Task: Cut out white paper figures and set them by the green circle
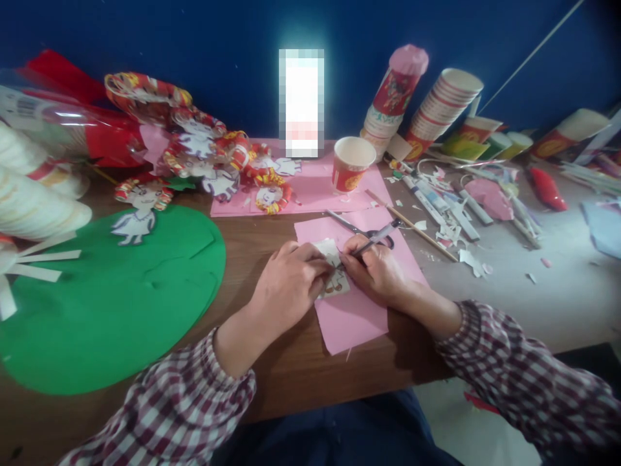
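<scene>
My right hand (371,268) is closed round a pen (381,235), its tip down at a small white paper piece (337,285) with drawn marks. My left hand (295,278) lies on the left part of that piece, fingers bent and pressed together, holding it down. Under both is a pink paper sheet (354,320) on the brown table (272,382). Scissors (347,224) with dark handles lie just beyond my right hand, partly hidden by the pen. A wooden stick (420,231) rests to their right.
A red and white paper cup (354,165) stands behind on another pink sheet (310,194). Green paper (121,310) with a cut-out figure (134,223) lies left, near several ringed figures. Stacked cups (444,103), markers (429,200) and scraps (470,260) are at right.
</scene>
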`<state>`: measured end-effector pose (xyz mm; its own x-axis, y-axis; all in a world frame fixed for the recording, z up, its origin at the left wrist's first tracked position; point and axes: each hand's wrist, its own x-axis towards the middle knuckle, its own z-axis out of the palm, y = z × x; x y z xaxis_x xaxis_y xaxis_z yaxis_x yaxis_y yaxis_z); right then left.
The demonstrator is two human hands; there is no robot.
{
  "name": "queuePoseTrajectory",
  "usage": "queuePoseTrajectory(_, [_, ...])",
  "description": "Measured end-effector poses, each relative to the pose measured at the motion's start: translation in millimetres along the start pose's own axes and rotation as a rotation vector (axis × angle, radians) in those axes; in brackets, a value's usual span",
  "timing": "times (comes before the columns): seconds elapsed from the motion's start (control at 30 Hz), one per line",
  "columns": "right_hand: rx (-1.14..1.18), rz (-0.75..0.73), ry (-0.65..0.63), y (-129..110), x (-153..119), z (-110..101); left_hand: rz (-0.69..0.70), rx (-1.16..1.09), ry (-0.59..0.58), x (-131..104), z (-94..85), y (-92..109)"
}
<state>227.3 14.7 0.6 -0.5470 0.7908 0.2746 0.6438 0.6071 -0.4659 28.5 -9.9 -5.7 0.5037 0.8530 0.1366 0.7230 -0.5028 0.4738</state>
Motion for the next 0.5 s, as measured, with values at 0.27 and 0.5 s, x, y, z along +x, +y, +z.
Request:
queuePoseTrajectory(0.27, [0.120,0.054,0.027,1.1,-0.8,0.5,-0.001,-0.006,0.008,-0.1,1.7,-1.0])
queuePoseTrajectory(0.5, [0.435,0.282,0.139,-4.4,1.0,-5.0,0.036,-0.018,0.032,-0.5,-2.4,-1.8])
